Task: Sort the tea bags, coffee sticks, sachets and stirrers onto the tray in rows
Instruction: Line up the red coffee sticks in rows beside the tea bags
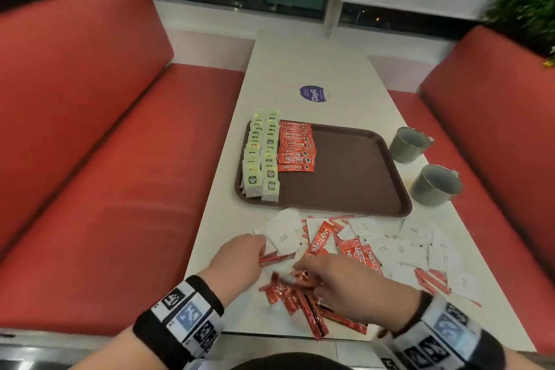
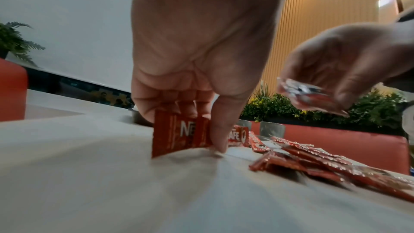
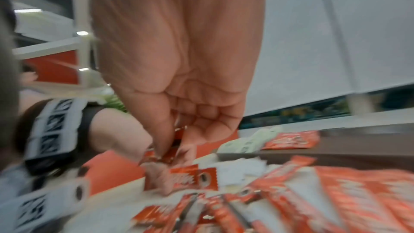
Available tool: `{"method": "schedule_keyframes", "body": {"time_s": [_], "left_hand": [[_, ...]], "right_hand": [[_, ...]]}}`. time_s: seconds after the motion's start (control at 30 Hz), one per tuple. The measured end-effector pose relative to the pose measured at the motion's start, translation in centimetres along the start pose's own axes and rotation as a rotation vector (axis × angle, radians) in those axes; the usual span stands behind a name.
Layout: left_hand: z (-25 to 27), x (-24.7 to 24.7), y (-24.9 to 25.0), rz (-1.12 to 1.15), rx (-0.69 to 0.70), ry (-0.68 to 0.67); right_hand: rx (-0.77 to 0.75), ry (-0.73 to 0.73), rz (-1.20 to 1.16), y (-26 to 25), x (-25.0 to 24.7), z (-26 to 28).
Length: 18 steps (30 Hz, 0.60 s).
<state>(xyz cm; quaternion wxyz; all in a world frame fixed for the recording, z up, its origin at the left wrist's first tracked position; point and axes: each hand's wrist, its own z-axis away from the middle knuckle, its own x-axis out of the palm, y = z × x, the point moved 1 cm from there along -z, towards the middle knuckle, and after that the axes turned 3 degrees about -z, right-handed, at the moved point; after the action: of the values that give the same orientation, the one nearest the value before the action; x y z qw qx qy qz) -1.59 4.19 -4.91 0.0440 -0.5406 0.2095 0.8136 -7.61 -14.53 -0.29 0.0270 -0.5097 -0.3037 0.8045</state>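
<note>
Two grey mugs (image 1: 425, 164) on white table (image 1: 315, 69) right of tray, purple sticker (image 1: 313, 94), red benches (image 1: 90, 129), plants (image 1: 522, 9)

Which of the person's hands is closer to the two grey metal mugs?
The right hand. It works in the red coffee sticks pile near the table's front edge, on the same side as the grey metal mugs. The left hand is farther over, across the pile.
</note>
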Motion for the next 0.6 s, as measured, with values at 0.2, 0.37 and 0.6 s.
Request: {"method": "schedule_keyframes", "body": {"time_s": [0.2,0.37,0.6], "left_hand": [[0.0,-0.9,-0.5,0.049,0.051,-0.044],[-0.2,-3.5,-0.9,0.273,0.057,-0.191],[0.0,-4.4,2.4,0.596,0.168,-0.506]], "right_hand": [[0.337,0.255,-0.686,2.7,-1.7,3.7],[0.313,0.307,-0.634,2.2,-1.2,4.0],[0.116,0.345,-0.166,-0.7,-1.6,1.9]]}}
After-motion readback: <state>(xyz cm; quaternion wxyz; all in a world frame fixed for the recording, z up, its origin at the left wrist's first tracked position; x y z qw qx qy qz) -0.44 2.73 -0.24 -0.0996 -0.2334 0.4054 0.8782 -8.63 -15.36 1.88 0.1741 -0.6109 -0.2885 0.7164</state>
